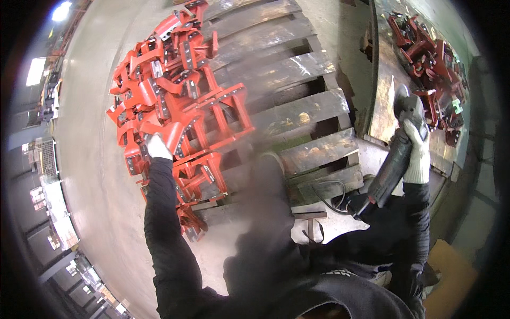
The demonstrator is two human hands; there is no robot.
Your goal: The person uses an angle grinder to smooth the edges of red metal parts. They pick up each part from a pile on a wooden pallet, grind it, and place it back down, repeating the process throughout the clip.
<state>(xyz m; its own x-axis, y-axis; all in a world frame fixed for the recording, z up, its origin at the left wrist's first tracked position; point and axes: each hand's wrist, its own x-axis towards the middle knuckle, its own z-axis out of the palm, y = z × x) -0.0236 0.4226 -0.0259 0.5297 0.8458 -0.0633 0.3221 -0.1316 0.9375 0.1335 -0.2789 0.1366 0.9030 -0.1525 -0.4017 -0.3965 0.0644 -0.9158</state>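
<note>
A white work glove covers my left hand [158, 147], which reaches into a heap of red painted metal brackets [149, 95] on the left side of a pallet. Its fingers are mostly hidden against one bracket [169, 133], so their grip does not show clearly. On the right, my gloved right hand [417, 151] is closed around the head end of a black angle grinder [392, 165]. The grinder's disc [401, 98] points away from me, and its cord [332, 194] loops from the rear end near my knee.
The worn wooden pallet [297, 114] has wide gaps between its boards. Darker red brackets [433, 69] lie on another wooden surface [387, 80] at the far right. A small metal stand [311, 217] is near my legs. Concrete floor [90, 133] stretches along the left.
</note>
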